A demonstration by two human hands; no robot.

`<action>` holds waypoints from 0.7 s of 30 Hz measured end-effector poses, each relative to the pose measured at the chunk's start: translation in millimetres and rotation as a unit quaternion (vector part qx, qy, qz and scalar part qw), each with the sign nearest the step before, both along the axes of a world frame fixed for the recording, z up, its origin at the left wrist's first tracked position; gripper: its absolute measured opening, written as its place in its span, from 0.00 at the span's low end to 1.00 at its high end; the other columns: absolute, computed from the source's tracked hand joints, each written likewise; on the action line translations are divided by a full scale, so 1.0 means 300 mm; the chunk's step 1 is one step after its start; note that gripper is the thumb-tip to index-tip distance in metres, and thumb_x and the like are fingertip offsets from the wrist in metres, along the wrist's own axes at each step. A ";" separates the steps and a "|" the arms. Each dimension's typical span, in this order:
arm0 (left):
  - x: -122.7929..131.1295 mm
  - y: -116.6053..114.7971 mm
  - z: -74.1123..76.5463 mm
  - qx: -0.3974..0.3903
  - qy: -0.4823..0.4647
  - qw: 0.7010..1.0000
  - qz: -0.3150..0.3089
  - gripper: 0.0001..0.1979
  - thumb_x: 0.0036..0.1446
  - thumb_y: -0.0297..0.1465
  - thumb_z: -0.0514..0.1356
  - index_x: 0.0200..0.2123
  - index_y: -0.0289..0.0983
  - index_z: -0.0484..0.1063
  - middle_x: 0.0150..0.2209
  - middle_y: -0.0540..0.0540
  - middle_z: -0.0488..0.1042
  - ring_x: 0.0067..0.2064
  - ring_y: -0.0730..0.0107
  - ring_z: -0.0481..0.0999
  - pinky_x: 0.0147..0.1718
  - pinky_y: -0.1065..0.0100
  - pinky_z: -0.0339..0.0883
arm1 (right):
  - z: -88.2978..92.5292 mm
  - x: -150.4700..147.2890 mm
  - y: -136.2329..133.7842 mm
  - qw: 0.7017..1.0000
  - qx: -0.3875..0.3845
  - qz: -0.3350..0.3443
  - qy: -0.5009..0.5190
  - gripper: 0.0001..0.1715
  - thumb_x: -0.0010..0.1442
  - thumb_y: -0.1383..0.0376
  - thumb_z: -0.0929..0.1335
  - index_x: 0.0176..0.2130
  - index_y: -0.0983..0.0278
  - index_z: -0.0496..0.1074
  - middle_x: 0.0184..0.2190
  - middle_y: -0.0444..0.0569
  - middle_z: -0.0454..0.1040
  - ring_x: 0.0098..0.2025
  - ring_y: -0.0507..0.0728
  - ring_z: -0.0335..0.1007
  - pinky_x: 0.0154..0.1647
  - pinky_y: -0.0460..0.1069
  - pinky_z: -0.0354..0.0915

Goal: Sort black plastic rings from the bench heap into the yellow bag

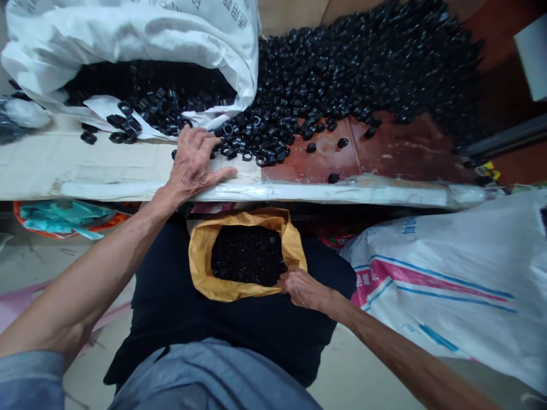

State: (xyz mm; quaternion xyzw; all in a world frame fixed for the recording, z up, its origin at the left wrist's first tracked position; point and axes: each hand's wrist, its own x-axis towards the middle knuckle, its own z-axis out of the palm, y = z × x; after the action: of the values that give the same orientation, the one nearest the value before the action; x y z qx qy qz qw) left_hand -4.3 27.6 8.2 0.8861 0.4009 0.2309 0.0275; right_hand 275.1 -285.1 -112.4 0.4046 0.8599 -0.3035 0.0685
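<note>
My left hand [194, 161] lies on the table edge with its fingers spread, the fingertips touching small black plastic rings [256, 145] at the near side of a large heap [363, 62]. It holds nothing. My right hand [301, 287] is closed on the rim of a yellow bag [200, 262] that sits on my lap. The bag stands open and is filled with the same black rings [248, 256].
A white woven sack [128, 34] lies on the table at the left, spilling more black rings [162, 102]. A table edge strip [342, 193] runs across the front. Another white sack with pink and blue stripes [461, 285] stands at my right. Teal plastic [60, 216] lies under the table.
</note>
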 end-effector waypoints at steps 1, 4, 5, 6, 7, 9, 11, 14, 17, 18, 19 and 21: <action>-0.001 0.001 0.000 -0.001 0.005 1.000 -0.001 0.38 0.54 0.58 0.62 0.57 0.35 0.66 0.59 0.38 0.70 0.65 0.49 0.62 0.69 0.41 0.40 | -0.002 0.021 -0.022 1.000 -0.003 -0.010 0.003 0.13 0.56 0.73 0.65 0.40 0.64 0.75 0.39 0.52 0.77 0.44 0.58 0.72 0.52 0.52 0.61; -0.003 -0.002 0.003 -0.005 0.001 1.000 -0.001 0.36 0.56 0.56 0.62 0.56 0.35 0.67 0.58 0.38 0.70 0.65 0.48 0.62 0.68 0.42 0.42 | -0.007 0.036 -0.025 0.999 -0.024 -0.038 -0.023 0.11 0.57 0.73 0.64 0.37 0.65 0.75 0.36 0.52 0.76 0.41 0.59 0.71 0.50 0.53 0.59; -0.002 -0.003 0.005 -0.005 -0.004 1.000 0.001 0.35 0.56 0.56 0.62 0.55 0.36 0.67 0.58 0.38 0.70 0.65 0.48 0.62 0.68 0.42 0.43 | -0.002 0.033 -0.008 0.998 -0.030 -0.045 -0.034 0.09 0.58 0.72 0.64 0.35 0.65 0.75 0.33 0.51 0.75 0.39 0.59 0.71 0.47 0.53 0.59; -0.002 -0.005 0.007 -0.002 -0.008 1.000 0.004 0.34 0.56 0.55 0.62 0.55 0.37 0.67 0.58 0.39 0.70 0.65 0.48 0.63 0.68 0.42 0.45 | 0.010 0.031 0.013 0.997 -0.032 -0.055 -0.039 0.08 0.59 0.70 0.65 0.33 0.65 0.74 0.31 0.51 0.74 0.36 0.58 0.70 0.45 0.53 0.59; -0.002 -0.005 0.009 0.003 -0.008 1.000 0.007 0.33 0.57 0.55 0.62 0.55 0.37 0.67 0.58 0.39 0.70 0.65 0.48 0.63 0.67 0.43 0.46 | 0.027 0.034 0.035 0.997 -0.027 -0.067 -0.037 0.09 0.61 0.67 0.65 0.31 0.65 0.74 0.29 0.51 0.74 0.34 0.58 0.69 0.44 0.53 0.59; -0.003 -0.002 0.013 0.021 0.004 1.000 0.011 0.32 0.57 0.55 0.62 0.54 0.37 0.67 0.56 0.41 0.71 0.63 0.53 0.65 0.67 0.45 0.50 | 0.068 0.055 0.069 0.995 0.003 -0.100 -0.013 0.14 0.65 0.62 0.65 0.29 0.64 0.74 0.28 0.50 0.73 0.34 0.58 0.69 0.43 0.53 0.59; -0.005 0.005 0.014 0.036 0.022 0.999 0.012 0.34 0.58 0.56 0.61 0.54 0.34 0.67 0.55 0.42 0.72 0.60 0.58 0.65 0.66 0.48 0.53 | 0.098 0.093 0.077 0.986 0.061 -0.156 0.003 0.18 0.68 0.58 0.65 0.31 0.64 0.74 0.31 0.52 0.74 0.38 0.59 0.70 0.47 0.54 0.59; -0.013 0.012 0.011 0.055 0.033 0.998 0.019 0.36 0.58 0.58 0.60 0.54 0.32 0.66 0.53 0.43 0.72 0.57 0.61 0.65 0.62 0.51 0.59 | 0.082 0.155 0.046 0.945 0.162 -0.285 -0.010 0.18 0.69 0.54 0.65 0.38 0.64 0.76 0.41 0.56 0.76 0.47 0.64 0.69 0.53 0.58 0.59; -0.022 0.003 0.007 0.084 0.033 0.995 0.040 0.35 0.56 0.59 0.60 0.50 0.34 0.69 0.48 0.43 0.74 0.53 0.59 0.67 0.55 0.53 0.63 | 0.010 0.197 0.001 0.895 0.215 -0.390 -0.021 0.21 0.67 0.50 0.65 0.45 0.63 0.77 0.49 0.60 0.74 0.54 0.69 0.66 0.56 0.62 0.59; -0.023 -0.003 0.007 0.096 0.033 0.994 0.047 0.34 0.55 0.60 0.60 0.47 0.34 0.70 0.46 0.43 0.75 0.50 0.59 0.68 0.53 0.53 0.64 | -0.013 0.206 -0.009 0.884 0.219 -0.414 -0.019 0.23 0.67 0.49 0.65 0.47 0.63 0.76 0.51 0.60 0.74 0.55 0.70 0.66 0.57 0.62 0.59; -0.023 -0.010 0.009 0.107 0.032 0.992 0.055 0.33 0.55 0.60 0.60 0.44 0.35 0.70 0.43 0.44 0.75 0.48 0.58 0.69 0.51 0.53 0.65 | -0.031 0.212 -0.015 0.874 0.219 -0.433 -0.015 0.24 0.67 0.48 0.65 0.49 0.63 0.76 0.51 0.60 0.74 0.55 0.70 0.67 0.58 0.62 0.59; -0.021 -0.022 0.015 0.126 0.030 0.989 0.064 0.30 0.54 0.59 0.62 0.39 0.36 0.69 0.38 0.45 0.75 0.44 0.59 0.71 0.48 0.53 0.67 | -0.045 0.221 -0.015 0.866 0.208 -0.455 -0.005 0.26 0.67 0.47 0.64 0.50 0.64 0.75 0.51 0.60 0.74 0.55 0.69 0.68 0.58 0.62 0.60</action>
State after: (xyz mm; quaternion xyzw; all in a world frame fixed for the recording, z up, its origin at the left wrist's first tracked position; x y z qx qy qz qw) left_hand -10.7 21.1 12.6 0.8614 0.4253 0.2544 -0.1113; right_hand 341.3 -289.5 -126.0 0.7575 0.6230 -0.1129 -0.1590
